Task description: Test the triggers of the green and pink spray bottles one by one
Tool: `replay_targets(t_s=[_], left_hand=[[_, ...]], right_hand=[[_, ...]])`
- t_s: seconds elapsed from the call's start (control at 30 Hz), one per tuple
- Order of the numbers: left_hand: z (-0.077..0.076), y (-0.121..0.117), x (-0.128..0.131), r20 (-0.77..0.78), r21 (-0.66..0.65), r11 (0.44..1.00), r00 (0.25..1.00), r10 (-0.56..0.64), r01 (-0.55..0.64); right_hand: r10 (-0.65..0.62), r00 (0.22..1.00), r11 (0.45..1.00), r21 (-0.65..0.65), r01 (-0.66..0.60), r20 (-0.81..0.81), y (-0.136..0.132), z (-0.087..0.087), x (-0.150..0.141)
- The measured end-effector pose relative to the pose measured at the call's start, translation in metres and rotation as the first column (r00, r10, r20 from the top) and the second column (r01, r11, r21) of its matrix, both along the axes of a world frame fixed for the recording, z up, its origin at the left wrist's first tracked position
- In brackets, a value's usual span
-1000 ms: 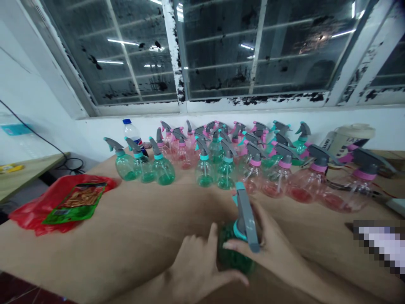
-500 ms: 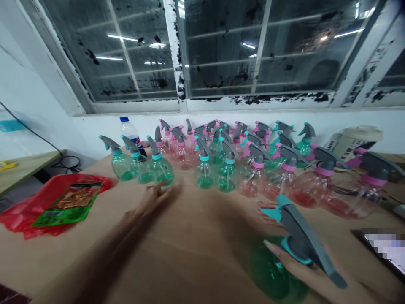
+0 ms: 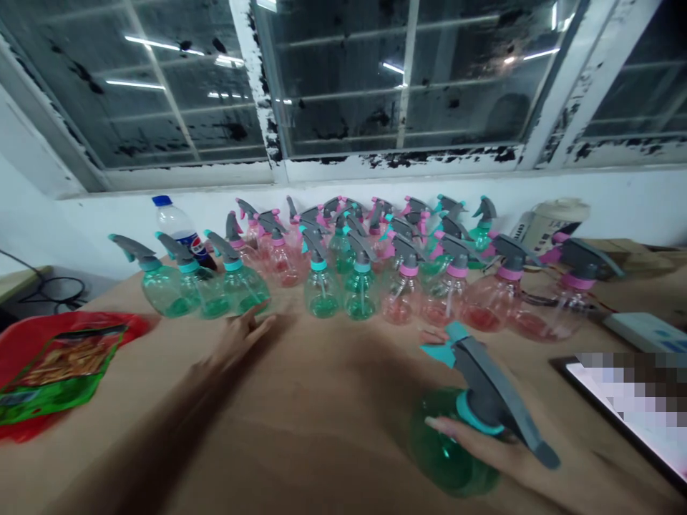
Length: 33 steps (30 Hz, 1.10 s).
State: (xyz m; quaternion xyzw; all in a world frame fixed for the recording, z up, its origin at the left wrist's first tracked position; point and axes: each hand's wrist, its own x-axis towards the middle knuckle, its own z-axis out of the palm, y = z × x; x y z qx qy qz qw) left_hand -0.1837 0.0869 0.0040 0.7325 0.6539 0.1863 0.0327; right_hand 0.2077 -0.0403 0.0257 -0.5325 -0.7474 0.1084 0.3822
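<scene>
My right hand (image 3: 483,442) is wrapped round a green see-through spray bottle (image 3: 448,458) with a grey and turquoise trigger head, held upright at the lower right. My left hand (image 3: 244,337) has its fingers stretched out and apart beside the base of a green spray bottle (image 3: 244,286). Whether a fingertip touches that bottle I cannot tell. This bottle is the rightmost of three on the left. To its right, a front row starts with green bottles (image 3: 323,290) and carries on with pink ones (image 3: 401,295). More pink and green bottles crowd behind, partly hidden.
A cola bottle (image 3: 174,225) stands behind the left green bottles. A snack packet (image 3: 69,365) lies on a red plastic bag (image 3: 134,323) at left. On the right are a tablet-like screen (image 3: 617,400), a white box (image 3: 652,330) and a pale container (image 3: 563,214) by the wall.
The view has turned right, so the table's things sit further left and more of the screen shows. My right hand still holds the green bottle; my left hand stays by its bottle.
</scene>
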Motion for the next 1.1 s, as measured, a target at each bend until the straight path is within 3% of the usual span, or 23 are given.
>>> replay_targets(t_s=[0.1, 0.33, 0.5, 0.67, 0.73, 0.9, 1.1], left_hand=[[0.003, -0.012, 0.024, -0.004, -0.012, 0.997, 0.997, -0.073, 0.073], [-0.005, -0.046, 0.111, -0.022, -0.001, 0.927, 0.926, -0.376, 0.376], [-0.010, -0.061, 0.160, -0.030, 0.191, 0.757, 0.774, -0.632, 0.625], [-0.013, -0.061, 0.177, -0.002, 0.336, 0.632, 0.672, -0.741, 0.698], [-0.016, -0.059, 0.177, 0.017, 0.348, 0.625, 0.663, -0.749, 0.698], [-0.021, -0.055, 0.174, 0.088, 0.318, 0.671, 0.684, -0.724, 0.669], [-0.024, -0.056, 0.173, 0.101, 0.295, 0.688, 0.695, -0.712, 0.663]], right_hand=[[0.122, 0.992, 0.989, -0.087, -0.122, -0.008, 0.001, 0.012, -0.001], [0.200, 0.973, 0.979, -0.011, -0.203, -0.119, 0.005, 0.014, -0.011], [0.135, 0.969, 0.986, -0.074, -0.153, -0.205, 0.004, 0.018, 0.001], [0.011, 0.944, 0.970, -0.224, -0.090, -0.330, 0.015, 0.018, 0.019], [-0.038, 0.932, 0.970, -0.239, -0.053, -0.361, 0.020, 0.015, 0.023], [-0.124, 0.930, 0.957, -0.291, 0.020, -0.347, 0.026, 0.011, 0.024], [-0.047, 0.980, 0.997, -0.075, 0.033, -0.192, 0.030, 0.022, 0.017]])
